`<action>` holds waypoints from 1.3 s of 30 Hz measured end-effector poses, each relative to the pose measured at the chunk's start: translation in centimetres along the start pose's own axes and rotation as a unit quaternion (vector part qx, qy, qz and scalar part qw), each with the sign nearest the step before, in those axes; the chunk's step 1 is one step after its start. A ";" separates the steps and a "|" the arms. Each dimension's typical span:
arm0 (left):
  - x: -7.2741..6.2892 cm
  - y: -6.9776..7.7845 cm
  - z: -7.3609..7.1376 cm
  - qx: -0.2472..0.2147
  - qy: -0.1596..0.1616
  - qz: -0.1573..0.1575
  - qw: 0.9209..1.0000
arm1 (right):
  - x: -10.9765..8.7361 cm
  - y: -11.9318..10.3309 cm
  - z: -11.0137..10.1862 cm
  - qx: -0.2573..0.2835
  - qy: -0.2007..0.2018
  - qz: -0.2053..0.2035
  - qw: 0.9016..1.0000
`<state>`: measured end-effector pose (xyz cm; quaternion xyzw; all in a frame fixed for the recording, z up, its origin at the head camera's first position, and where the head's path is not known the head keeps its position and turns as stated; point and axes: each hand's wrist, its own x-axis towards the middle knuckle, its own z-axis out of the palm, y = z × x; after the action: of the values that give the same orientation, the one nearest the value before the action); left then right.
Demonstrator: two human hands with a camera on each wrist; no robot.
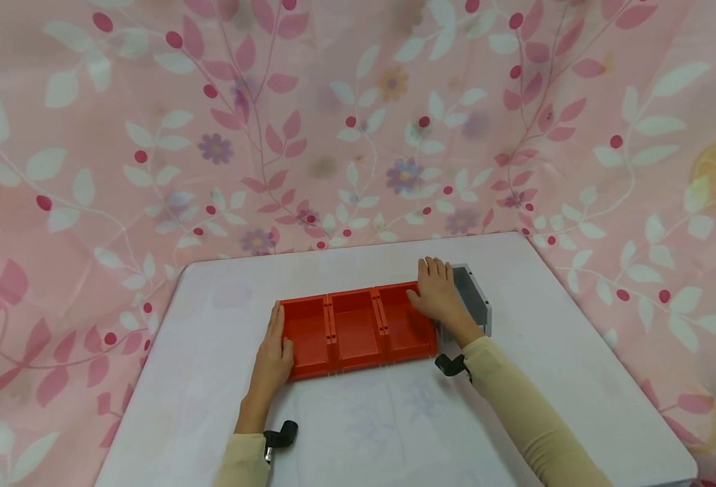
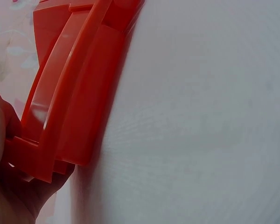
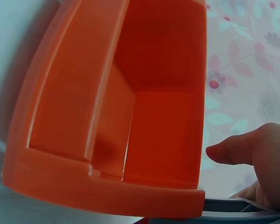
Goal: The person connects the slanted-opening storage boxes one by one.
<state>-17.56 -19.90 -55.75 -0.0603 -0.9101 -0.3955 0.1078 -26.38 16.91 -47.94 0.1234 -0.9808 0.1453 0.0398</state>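
Observation:
Three red storage bins [image 1: 353, 326] stand side by side in a row on the table, their walls meeting. At the row's left end, my left hand [image 1: 275, 355] grips the end wall, with the thumb on the inner side and the fingers along the outside. A grey bin [image 1: 472, 297] adjoins the row's right end, partly covered by my right hand [image 1: 440, 292]. That hand lies over the boundary between red and grey, fingers extended toward the far side. In the right wrist view its thumb [image 3: 233, 148] sticks out apart from the red bin's wall.
The white-covered table [image 1: 577, 379] has a far edge close to a pink floral curtain [image 1: 333, 135], which also hangs at both sides. A black wrist camera mount [image 1: 281, 434] is on the left wrist, and another mount [image 1: 451, 365] is on the right.

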 end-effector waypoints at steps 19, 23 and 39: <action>0.3 0.5 0.3 0.001 0.006 0.006 1.000 | 0.0 0.4 -0.1 -0.022 0.003 0.001 1.000; 0.2 0.3 0.1 0.002 0.005 0.005 1.000 | 0.1 0.2 0.2 -0.032 -0.001 -0.001 0.999; 0.0 0.0 0.0 0.002 0.001 -0.004 1.000 | 0.1 -0.1 0.8 -0.036 0.001 0.000 0.999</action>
<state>-17.52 -19.91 -55.70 -0.0556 -0.9110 -0.3943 0.1074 -26.53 16.54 -48.70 0.1215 -0.9854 0.1103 0.0456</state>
